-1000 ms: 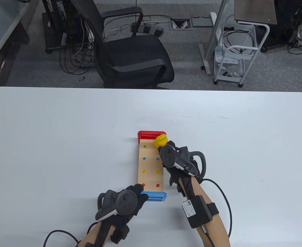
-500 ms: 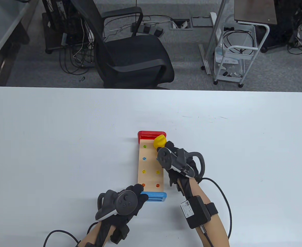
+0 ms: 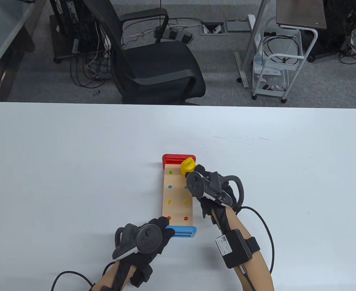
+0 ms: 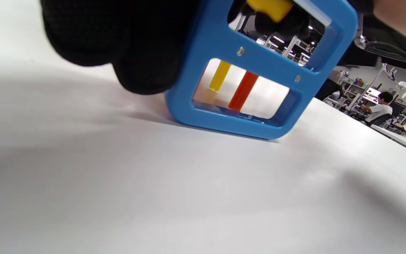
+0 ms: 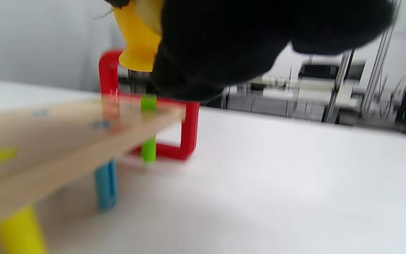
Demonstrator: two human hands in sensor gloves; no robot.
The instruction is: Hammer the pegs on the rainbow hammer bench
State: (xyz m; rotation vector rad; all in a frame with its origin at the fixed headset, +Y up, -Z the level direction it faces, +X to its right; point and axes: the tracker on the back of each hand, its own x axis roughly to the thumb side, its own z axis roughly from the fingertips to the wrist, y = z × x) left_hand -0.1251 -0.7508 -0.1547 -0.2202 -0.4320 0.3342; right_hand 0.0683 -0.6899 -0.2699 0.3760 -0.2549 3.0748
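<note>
At the six o'clock edge of the white table [image 3: 59, 166], the gloved left hand [image 3: 149, 238] rests closed against the near blue plastic end frame [image 3: 182, 232] of the rainbow hammer bench, its fingers [image 4: 143, 53] pressed on the frame's left side in the left wrist view, steadying it. Through that frame a yellow peg shaft [image 4: 219, 76] and a red-orange peg shaft [image 4: 243, 91] hang well below the board, so these look driven down.

Further out, the pale wooden board [image 3: 178, 194] runs toward twelve o'clock with its pegs in two columns. The orange [image 3: 169, 217], yellow [image 3: 169, 201], blue [image 3: 170, 187] and green [image 3: 170, 172] tops on the left, and the orange [image 3: 186, 217] and yellow [image 3: 186, 202] tops on the right, all sit flush with the wood.

At three o'clock of the board the right hand [image 3: 209, 191] grips the handle of a toy hammer, whose yellow head [image 3: 188, 166] hangs just above the far right corner. The right wrist view, though blurred, shows a green peg [image 5: 149, 127] there standing a little proud of the board.

Beyond stands the red plastic end frame [image 3: 178, 158].

Judging from this, nearly all pegs are down; that last green peg probably needs another tap or two.
</note>
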